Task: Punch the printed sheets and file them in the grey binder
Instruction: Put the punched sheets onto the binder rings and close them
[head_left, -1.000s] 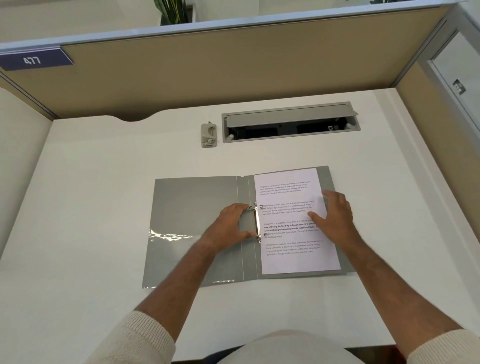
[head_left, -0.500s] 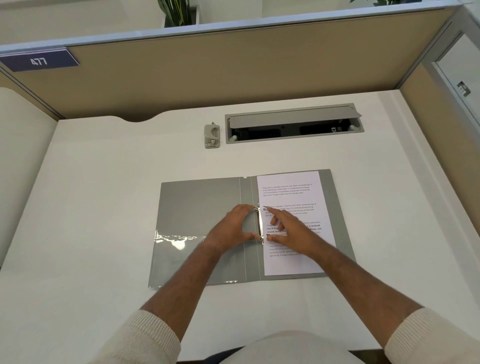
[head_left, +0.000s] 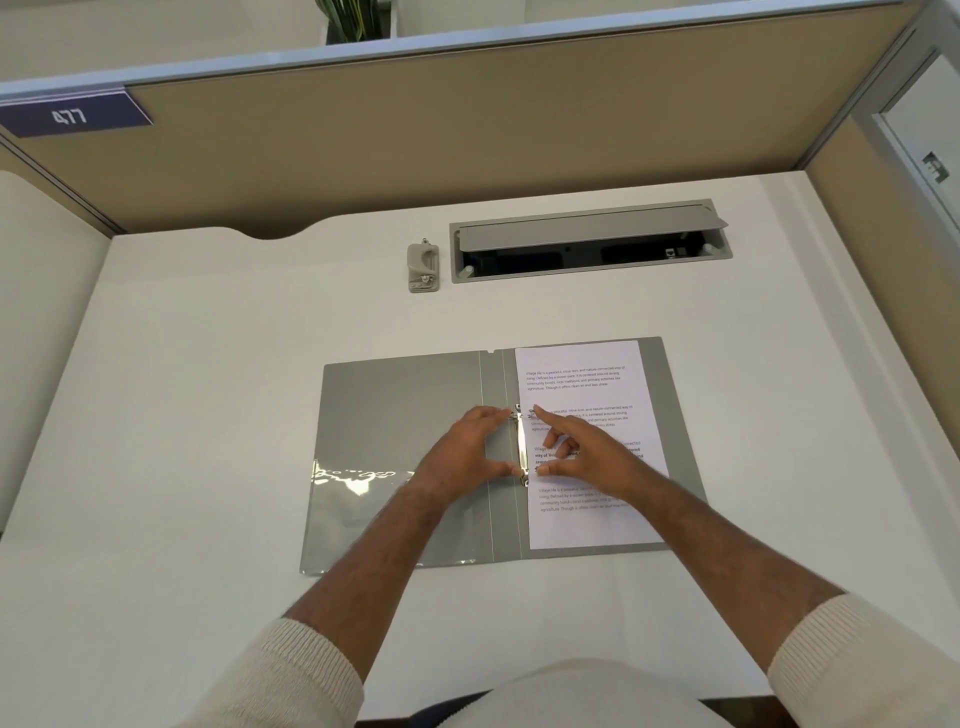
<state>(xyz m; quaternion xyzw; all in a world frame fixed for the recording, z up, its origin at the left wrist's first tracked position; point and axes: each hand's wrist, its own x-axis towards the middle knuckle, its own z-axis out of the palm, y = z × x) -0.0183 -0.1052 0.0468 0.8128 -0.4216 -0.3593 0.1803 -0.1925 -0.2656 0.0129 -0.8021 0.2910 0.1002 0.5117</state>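
Observation:
The grey binder (head_left: 395, 415) lies open flat on the white desk. The printed sheets (head_left: 582, 374) sit on its right half, their left edge at the metal ring mechanism (head_left: 521, 441) on the spine. My left hand (head_left: 462, 457) rests on the left cover, with forefinger and thumb touching the upper and lower rings. My right hand (head_left: 592, 457) lies on the sheets, its forefinger at the upper ring and its thumb at the lower one. The hands cover part of the text.
A beige hole punch (head_left: 423, 266) stands behind the binder, beside an open grey cable hatch (head_left: 587, 244) set into the desk. A clear pocket (head_left: 358, 499) shines on the left cover. Tan partition walls (head_left: 467, 130) close off the back and sides.
My right hand slid left across the sheets from their right part to the rings. My left hand stayed at the rings.

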